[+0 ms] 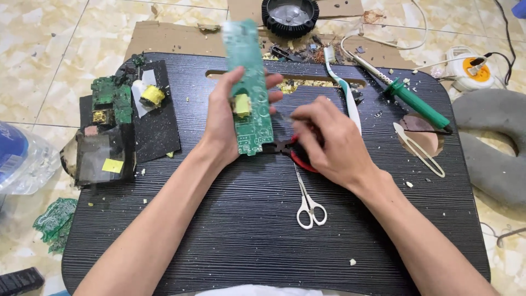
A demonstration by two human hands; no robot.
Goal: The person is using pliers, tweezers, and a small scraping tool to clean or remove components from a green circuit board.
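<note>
Green circuit board (249, 93) upright in left hand (224, 123) grip; right hand (329, 140) grips red-handled pliers (293, 153) at board's lower edge.

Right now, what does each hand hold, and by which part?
Left hand: long green circuit board, gripped at its lower middle edges. Right hand: red-handled pliers, by the handles.

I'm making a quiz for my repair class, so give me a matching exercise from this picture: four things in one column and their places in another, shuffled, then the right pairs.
Things:
1. green circuit board
2. white-handled scissors
3. green-handled soldering iron
4. plastic water bottle

Places:
A. on the floor, off the tray's left edge
B. held upright in the left hand
C. on the tray, far right, lying diagonally
D. flat on the tray, just below the right hand

Pairs: 1-B, 2-D, 3-C, 4-A
</note>
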